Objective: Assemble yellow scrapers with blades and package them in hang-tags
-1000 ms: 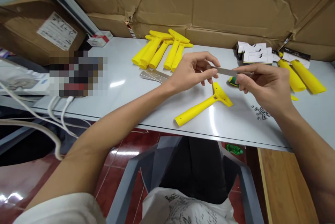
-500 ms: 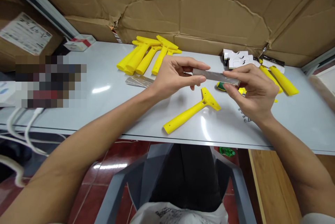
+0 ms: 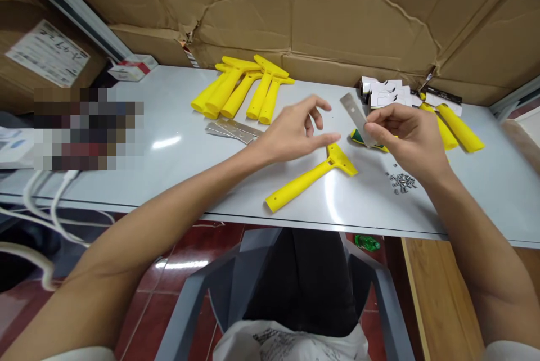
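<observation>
Between the thumb and fingers of my right hand (image 3: pixel 411 139) is a thin metal plate (image 3: pixel 355 115), tilted, its free end pointing up and left. My left hand (image 3: pixel 297 129) is empty, thumb and fingers apart, just above the table. Below the hands lies a yellow T-shaped scraper handle (image 3: pixel 301 182), its wide head toward the upper right. Behind my left wrist rest several more flat metal plates (image 3: pixel 232 129). Small screws (image 3: pixel 404 182) lie in a pile below my right hand. A green and yellow tool (image 3: pixel 356 136), partly hidden, lies behind the held plate.
Several yellow scraper handles (image 3: pixel 228 90) lie grouped at the back. White and black packages (image 3: pixel 386 93) and more yellow handles (image 3: pixel 460 127) are at the back right. Cardboard (image 3: pixel 358 23) stands behind the table. A small red and white box (image 3: pixel 133 67) sits back left, with cables (image 3: pixel 59 203) nearer.
My left hand has let go of the metal plate and moved slightly down. The plate, held in my right hand alone, has turned from nearly level to steeply tilted.
</observation>
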Available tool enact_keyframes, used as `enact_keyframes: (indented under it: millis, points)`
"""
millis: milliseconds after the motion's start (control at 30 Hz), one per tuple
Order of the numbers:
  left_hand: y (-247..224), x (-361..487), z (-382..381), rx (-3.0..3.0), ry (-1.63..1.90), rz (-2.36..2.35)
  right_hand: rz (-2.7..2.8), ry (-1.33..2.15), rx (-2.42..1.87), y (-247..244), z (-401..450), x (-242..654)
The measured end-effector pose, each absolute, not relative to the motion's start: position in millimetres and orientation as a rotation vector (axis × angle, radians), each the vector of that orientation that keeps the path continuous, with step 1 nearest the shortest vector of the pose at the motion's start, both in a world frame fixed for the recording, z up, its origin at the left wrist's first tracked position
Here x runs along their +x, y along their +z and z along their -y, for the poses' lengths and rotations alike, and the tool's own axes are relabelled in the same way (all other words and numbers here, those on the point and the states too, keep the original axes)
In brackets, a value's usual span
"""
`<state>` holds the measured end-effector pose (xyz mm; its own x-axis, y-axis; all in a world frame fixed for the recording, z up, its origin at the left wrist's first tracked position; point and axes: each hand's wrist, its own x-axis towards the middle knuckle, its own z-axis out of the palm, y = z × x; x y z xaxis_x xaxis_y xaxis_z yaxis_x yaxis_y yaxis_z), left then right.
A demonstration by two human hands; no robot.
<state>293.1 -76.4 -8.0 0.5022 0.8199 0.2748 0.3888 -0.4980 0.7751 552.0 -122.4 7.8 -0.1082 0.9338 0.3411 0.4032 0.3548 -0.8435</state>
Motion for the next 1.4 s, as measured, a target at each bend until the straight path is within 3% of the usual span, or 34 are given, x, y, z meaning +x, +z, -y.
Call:
enact_keyframes:
  millis: [133,233,500,933,1300,1400]
  points:
    - [-2,298,96,2.415,0.310,-1.148,1.590,1.054,-1.265,9,116,563]
    - [0,300,105,2.505,0.236,-1.176,1.625,1.221,-1.328,8,117,563]
    - [-5,297,99,2.487,0.592,-1.131,1.651,1.226,-1.454,5,121,550]
    - [-28,299,89,2.523,1.095,-0.800,1.645,1.012,-1.322,-3,117,546]
    - [-16,293,75,2.465,1.076,-0.594,1.677,1.048,-1.244,-9,114,554]
    - [-4,256,26,2.301,1.234,-0.903,1.661,1.028,-1.232,-8,115,554]
